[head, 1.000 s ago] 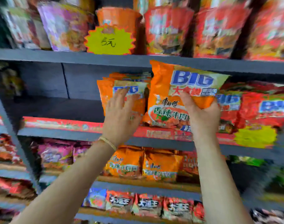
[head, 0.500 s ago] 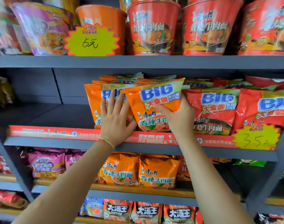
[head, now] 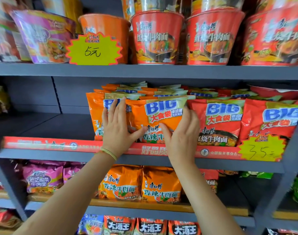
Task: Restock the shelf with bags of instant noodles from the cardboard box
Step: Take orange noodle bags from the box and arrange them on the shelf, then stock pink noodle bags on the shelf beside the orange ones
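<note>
An orange BIG noodle bag (head: 159,116) stands at the front of the middle shelf (head: 48,154), leaning against a row of like orange bags (head: 96,112). My right hand (head: 182,133) grips its right side, thumb across the front. My left hand (head: 117,128) lies flat with straight fingers on the orange bag to its left, thumb touching the front bag. The cardboard box is out of view.
Red BIG bags (head: 219,121) fill the shelf to the right, behind a yellow price tag (head: 262,148). The shelf's left part (head: 43,126) holds nothing. Cup noodles (head: 158,36) stand above; orange (head: 160,184) and purple bags (head: 43,177) sit below.
My right hand has lowered the orange bag from above the shelf into the front of the row. My left hand stayed pressed on the neighbouring bags. The camera has moved closer.
</note>
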A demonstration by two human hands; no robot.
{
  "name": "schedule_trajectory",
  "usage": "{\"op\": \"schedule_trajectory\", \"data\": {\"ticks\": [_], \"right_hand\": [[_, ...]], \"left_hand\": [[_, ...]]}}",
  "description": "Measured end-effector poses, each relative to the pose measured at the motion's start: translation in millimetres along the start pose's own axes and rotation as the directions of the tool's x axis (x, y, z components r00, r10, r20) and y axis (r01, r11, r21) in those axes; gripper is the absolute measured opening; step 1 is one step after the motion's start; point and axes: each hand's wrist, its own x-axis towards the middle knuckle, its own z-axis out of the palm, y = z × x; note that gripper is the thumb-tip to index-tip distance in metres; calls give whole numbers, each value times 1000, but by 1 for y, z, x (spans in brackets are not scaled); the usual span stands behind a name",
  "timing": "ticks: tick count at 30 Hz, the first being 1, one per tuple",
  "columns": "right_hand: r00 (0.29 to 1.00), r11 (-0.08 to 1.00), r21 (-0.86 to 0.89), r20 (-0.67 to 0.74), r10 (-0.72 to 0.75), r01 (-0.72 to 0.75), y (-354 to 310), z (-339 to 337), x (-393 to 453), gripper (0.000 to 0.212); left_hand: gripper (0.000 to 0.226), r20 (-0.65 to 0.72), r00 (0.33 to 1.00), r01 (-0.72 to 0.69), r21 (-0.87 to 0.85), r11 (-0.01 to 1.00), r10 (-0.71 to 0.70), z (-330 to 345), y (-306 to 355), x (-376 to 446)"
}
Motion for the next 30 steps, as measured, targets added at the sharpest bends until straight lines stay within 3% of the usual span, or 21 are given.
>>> {"op": "schedule_trajectory", "data": {"ticks": [2,5,8,11,15,18,25,28,30], "right_hand": [[980,982,-87,-90,-177,169,-8,-8,1,55],[933,925,-120,48,-356,360,-21,-11,15,49],[903,903,-176,264,-339,391,-24,-1,26,54],[900,911,-273,394,-187,309,-18,8,26,66],[935,914,-368,354,-30,169,-19,15,18,78],[931,909,-375,363,-38,183,-25,19,18,81],[906,915,-345,421,-49,210,-25,21,28,79],[940,963,-194,321,-118,187,-40,16,24,69],[954,970,-27,187,-234,243,-59,15,15,52]], "left_hand": [[103,1,1000,-5,15,1000,5,1,0,0],[97,7,1000,-21,59,998,21,1,2,2],[81,-2,999,-52,62,997,53,-4,-1,2],[60,-55,998,-15,94,995,20,-9,-10,6],[62,3,996,90,184,979,-92,-7,-24,8],[68,50,992,109,177,978,-119,-7,-27,8],[70,195,980,-18,193,981,-20,-10,-30,5],[65,201,979,-79,166,983,44,-25,-33,-5],[57,128,990,-77,129,989,60,-40,-38,-16]]}}
